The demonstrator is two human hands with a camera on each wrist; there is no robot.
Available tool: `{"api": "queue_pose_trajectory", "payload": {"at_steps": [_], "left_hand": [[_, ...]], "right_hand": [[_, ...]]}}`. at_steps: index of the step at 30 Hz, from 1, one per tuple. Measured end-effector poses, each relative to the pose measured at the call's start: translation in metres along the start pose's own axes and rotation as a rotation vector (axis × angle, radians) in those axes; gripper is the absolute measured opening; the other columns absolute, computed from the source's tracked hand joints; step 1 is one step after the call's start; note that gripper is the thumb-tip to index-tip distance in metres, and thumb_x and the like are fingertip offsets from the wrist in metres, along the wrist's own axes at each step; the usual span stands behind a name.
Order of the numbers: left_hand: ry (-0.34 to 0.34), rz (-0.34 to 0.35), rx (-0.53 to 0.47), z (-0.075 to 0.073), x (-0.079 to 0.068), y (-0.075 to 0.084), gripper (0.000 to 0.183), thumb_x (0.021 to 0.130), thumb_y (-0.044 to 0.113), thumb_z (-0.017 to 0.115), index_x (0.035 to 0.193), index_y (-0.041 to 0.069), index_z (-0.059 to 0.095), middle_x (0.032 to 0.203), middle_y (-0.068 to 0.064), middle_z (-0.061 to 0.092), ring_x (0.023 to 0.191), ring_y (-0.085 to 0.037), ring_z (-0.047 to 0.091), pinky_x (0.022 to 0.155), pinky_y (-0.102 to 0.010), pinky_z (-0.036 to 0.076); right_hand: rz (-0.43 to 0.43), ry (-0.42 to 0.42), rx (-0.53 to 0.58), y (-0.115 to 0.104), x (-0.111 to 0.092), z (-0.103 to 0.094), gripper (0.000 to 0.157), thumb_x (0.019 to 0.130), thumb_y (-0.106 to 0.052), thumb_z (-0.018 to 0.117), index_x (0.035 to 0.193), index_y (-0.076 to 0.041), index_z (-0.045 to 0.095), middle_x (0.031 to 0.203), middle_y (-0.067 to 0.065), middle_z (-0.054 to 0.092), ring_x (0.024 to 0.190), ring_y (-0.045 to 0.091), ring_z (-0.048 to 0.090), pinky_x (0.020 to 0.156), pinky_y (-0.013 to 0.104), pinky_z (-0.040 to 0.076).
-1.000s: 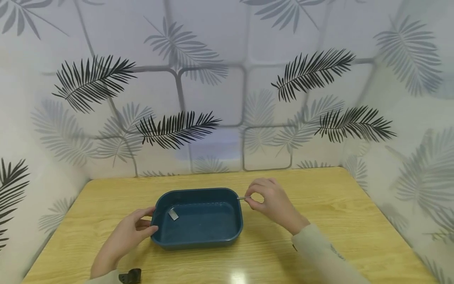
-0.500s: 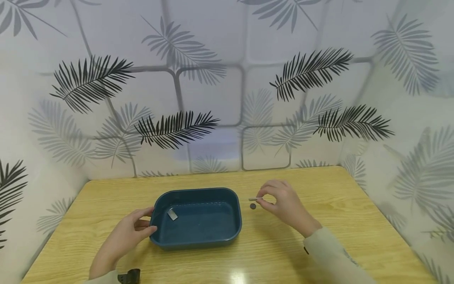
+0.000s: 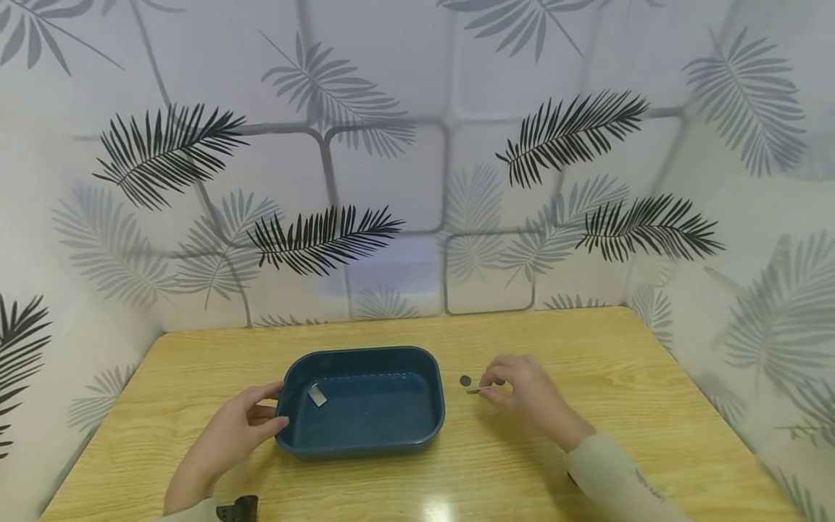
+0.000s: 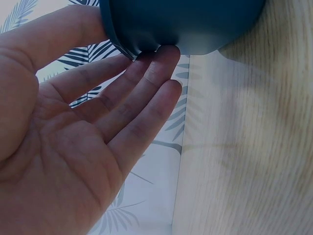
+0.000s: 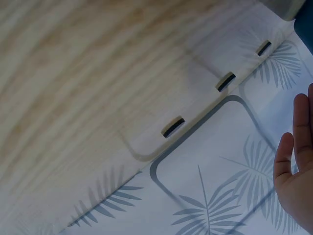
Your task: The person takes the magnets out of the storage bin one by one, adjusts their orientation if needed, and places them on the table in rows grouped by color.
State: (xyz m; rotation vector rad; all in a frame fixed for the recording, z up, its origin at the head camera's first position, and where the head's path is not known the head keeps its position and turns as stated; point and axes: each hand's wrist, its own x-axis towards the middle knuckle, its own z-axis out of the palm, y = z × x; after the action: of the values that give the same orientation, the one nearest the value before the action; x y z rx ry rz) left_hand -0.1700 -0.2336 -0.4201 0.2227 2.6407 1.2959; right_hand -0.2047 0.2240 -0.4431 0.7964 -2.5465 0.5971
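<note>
Silvery strip [image 3: 473, 391], likely light and stiff, suits edge holding; right hand [image 3: 527, 389] pinches it, left hand [image 3: 236, 426] loosely touches tray [image 3: 372, 362].

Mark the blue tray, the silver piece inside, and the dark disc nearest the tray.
Blue tray [image 3: 367, 451], head view: front outer wall.
Silver piece [image 3: 317, 395], head view: middle of its face.
Dark disc [image 3: 465, 380], head view: middle of its top.

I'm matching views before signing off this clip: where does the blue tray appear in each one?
Head: the blue tray sits below the middle, slightly left of centre.
Left wrist: the blue tray is at top centre, cut off by the upper edge.
Right wrist: only a sliver of the blue tray shows, at the upper right edge.
Shared landmark: the leaf-patterned wall covering, visible in all three.
</note>
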Motion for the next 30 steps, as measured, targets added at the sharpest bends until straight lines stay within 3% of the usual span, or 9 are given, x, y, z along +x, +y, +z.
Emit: {"api": "queue_pose_trajectory", "payload": {"at_steps": [8,15,20,26,30], "left_hand": [[0.000,-0.008,-0.003,0.000,0.000,-0.001,0.068,0.097,0.019,0.073,0.154,-0.004,0.042,0.149,-0.026,0.052,0.121,-0.037,0.066,0.092,-0.042,0.063],[0.005,0.000,0.004,0.001,-0.001,-0.001,0.067,0.097,0.017,0.073,0.153,-0.003,0.043,0.147,-0.025,0.054,0.119,-0.036,0.067,0.091,-0.040,0.063],[0.005,0.004,0.000,0.001,0.000,-0.001,0.067,0.097,0.018,0.073,0.153,-0.003,0.044,0.146,-0.025,0.054,0.118,-0.035,0.068,0.090,-0.040,0.063],[0.012,0.000,0.000,0.001,0.000,-0.001,0.067,0.097,0.018,0.073,0.153,-0.003,0.044,0.147,-0.026,0.053,0.119,-0.036,0.067,0.091,-0.041,0.063],[0.014,0.002,-0.001,0.001,0.000,-0.001,0.067,0.097,0.017,0.073,0.153,-0.003,0.044,0.147,-0.026,0.053,0.119,-0.036,0.067,0.091,-0.041,0.063]], "right_hand": [[0.065,-0.155,-0.019,-0.002,-0.007,0.004,0.011,0.084,-0.018,0.086,0.085,-0.023,0.076,0.091,-0.011,0.073,0.090,0.010,0.066,0.080,0.029,0.043],[0.081,-0.202,-0.036,-0.001,-0.006,0.007,0.010,0.084,-0.019,0.085,0.084,-0.023,0.076,0.088,-0.013,0.072,0.086,0.008,0.065,0.080,0.029,0.046],[0.089,-0.236,-0.035,0.000,-0.005,0.010,0.010,0.084,-0.019,0.086,0.082,-0.024,0.077,0.085,-0.015,0.071,0.082,0.007,0.064,0.076,0.025,0.040],[0.095,-0.247,-0.048,0.001,-0.006,0.011,0.011,0.083,-0.018,0.087,0.081,-0.023,0.078,0.082,-0.014,0.071,0.079,0.005,0.065,0.079,0.029,0.044],[0.122,-0.281,-0.057,0.002,-0.006,0.011,0.009,0.083,-0.019,0.086,0.081,-0.023,0.078,0.082,-0.015,0.069,0.076,0.001,0.059,0.074,0.024,0.036]]}}
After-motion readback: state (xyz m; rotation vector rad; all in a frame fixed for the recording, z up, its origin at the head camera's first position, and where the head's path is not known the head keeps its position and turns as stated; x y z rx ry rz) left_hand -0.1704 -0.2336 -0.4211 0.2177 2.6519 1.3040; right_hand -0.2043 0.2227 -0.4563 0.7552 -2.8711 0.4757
